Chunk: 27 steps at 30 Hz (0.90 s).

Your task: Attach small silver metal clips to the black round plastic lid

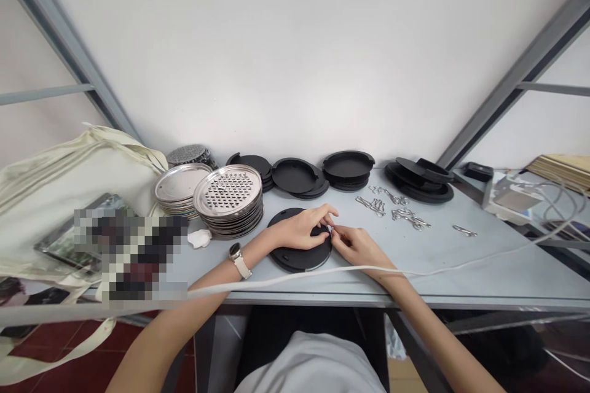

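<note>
A round black plastic disc [299, 260] lies on the table in front of me, with small raised studs on its face. Across its top rests my left hand [304, 230], fingers bent over the far right rim and thumb near the right edge, steadying it. At that same edge my right hand [353, 245] is closed in a pinch, its fingertips meeting the left thumb. A tiny shiny piece shows between the fingertips; its kind is too small to make out. Beyond the right hand lie several loose metal clips [371, 206] in small heaps.
Stacked metal grater plates [228, 193] and plain metal discs [182, 184] stand at left. Black round trays [348, 169] line the wall. A white cable [276, 279] crosses before my forearms. A pale bag [69, 178] sits far left, a white device [509, 196] at right.
</note>
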Each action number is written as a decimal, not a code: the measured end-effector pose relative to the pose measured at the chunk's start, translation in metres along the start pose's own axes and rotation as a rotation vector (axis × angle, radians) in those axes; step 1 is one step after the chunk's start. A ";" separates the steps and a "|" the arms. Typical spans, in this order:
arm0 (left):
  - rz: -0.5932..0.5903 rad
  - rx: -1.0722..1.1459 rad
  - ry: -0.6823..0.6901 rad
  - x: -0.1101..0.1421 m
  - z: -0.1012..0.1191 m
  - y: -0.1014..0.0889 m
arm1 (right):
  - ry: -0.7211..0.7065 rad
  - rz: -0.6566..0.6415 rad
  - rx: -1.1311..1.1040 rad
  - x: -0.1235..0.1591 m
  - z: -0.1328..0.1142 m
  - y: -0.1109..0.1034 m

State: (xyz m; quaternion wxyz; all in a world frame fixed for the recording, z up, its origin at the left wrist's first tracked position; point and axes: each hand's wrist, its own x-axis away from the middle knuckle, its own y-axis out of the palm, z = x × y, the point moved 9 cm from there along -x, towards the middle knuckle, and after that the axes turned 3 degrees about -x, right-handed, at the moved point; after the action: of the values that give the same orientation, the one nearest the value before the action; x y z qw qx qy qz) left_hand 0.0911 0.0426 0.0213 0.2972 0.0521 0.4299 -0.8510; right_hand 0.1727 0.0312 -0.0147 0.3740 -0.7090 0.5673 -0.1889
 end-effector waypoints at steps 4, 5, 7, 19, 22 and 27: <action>0.007 0.006 0.012 0.000 0.000 0.000 | 0.001 0.006 -0.007 0.000 0.001 0.000; 0.009 0.006 0.013 0.000 0.000 0.000 | -0.001 0.009 -0.008 0.000 0.000 0.000; 0.007 0.006 0.012 0.000 0.000 0.000 | -0.002 0.017 -0.008 0.000 -0.001 -0.001; 0.000 0.005 0.000 0.000 0.001 -0.001 | 0.005 0.023 -0.035 0.000 -0.001 -0.002; 0.005 0.004 -0.001 0.000 0.002 -0.002 | 0.008 0.013 -0.035 0.000 -0.002 -0.002; 0.009 -0.007 -0.002 0.000 0.004 -0.002 | 0.009 0.009 -0.034 0.000 -0.002 -0.001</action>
State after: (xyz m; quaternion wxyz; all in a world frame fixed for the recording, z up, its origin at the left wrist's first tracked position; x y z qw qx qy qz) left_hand 0.0902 0.0408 0.0251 0.3017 0.0524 0.4322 -0.8482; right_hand 0.1722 0.0302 -0.0123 0.3601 -0.7117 0.5754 -0.1808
